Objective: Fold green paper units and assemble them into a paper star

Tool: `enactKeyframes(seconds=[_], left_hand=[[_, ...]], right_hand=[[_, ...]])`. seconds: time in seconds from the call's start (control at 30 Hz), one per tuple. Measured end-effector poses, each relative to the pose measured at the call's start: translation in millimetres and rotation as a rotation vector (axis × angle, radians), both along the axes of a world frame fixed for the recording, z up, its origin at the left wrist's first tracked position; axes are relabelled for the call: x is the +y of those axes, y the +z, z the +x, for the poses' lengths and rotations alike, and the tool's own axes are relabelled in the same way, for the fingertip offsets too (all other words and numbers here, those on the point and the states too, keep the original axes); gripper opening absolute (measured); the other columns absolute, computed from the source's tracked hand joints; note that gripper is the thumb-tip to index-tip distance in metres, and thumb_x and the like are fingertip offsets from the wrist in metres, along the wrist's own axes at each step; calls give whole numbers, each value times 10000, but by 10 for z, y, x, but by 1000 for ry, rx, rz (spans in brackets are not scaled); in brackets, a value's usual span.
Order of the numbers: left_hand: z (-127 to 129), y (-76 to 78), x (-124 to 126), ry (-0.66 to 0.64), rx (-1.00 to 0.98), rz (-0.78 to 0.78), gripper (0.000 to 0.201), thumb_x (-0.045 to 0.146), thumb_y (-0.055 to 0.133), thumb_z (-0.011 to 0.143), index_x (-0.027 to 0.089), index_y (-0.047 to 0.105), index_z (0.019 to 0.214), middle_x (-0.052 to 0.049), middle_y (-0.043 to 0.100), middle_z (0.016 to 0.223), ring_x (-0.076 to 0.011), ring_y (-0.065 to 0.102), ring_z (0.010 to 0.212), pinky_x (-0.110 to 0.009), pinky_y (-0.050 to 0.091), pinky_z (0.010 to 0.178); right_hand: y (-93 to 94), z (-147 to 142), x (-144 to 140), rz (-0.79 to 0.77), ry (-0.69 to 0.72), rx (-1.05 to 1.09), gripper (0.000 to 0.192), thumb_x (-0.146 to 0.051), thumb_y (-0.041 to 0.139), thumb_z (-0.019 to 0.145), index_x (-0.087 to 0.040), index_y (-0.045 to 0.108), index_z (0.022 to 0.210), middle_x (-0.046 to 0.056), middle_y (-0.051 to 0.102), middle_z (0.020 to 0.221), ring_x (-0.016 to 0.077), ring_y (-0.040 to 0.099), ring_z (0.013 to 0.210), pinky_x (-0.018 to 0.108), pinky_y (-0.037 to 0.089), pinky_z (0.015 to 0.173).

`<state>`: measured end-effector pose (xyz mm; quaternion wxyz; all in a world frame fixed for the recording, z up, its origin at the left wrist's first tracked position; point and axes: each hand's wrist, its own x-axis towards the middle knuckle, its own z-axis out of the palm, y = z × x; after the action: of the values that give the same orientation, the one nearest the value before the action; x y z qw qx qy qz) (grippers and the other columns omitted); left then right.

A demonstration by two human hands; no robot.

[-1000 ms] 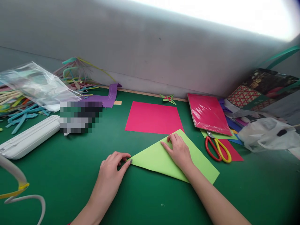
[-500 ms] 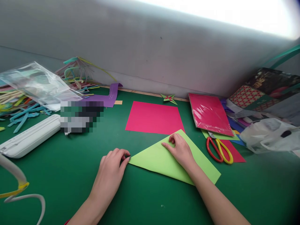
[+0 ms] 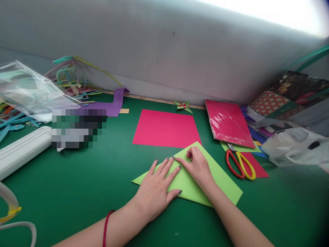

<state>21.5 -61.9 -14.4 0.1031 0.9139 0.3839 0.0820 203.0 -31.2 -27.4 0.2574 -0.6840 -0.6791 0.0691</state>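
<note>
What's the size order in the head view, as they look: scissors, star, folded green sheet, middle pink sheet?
1. Folded green sheet, by outline; left hand and right hand cover part
2. Middle pink sheet
3. Scissors, visible part
4. Star
Folded green sheet is nearer; true sizes unsure.

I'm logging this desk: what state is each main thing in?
green paper: folded
left hand: spread over green paper
right hand: curled, on green paper
pink sheet: flat, unfolded
scissors: lying, blades mostly hidden
pink pack: plastic-wrapped
purple paper: curled at one end
white bag: crumpled
clear bag: creased
paper star: folded
</note>
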Motion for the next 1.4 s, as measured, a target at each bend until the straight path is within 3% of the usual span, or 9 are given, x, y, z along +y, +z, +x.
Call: enactKeyframes(seconds=[0.33, 1.4], left_hand=[[-11, -29, 18, 9, 47, -35, 555, 522, 190, 881, 260, 219, 1370, -61, 177, 1449, -241, 151, 1322, -519, 210, 1040], [-27, -61, -2, 9, 43, 34, 459, 348, 242, 919, 301, 183, 1373, -31, 173, 1453, -211, 170, 1321, -481, 216, 1039]], right_hand=[[23, 34, -21, -40, -8, 69, 331, -457, 562, 751, -216, 360, 648, -20, 440, 684, 125, 442, 601, 250, 366, 552], [81, 45, 4, -123, -2, 33, 321, -465, 519, 778, -211, 425, 605, -10, 472, 671, 140, 482, 627, 255, 368, 562]])
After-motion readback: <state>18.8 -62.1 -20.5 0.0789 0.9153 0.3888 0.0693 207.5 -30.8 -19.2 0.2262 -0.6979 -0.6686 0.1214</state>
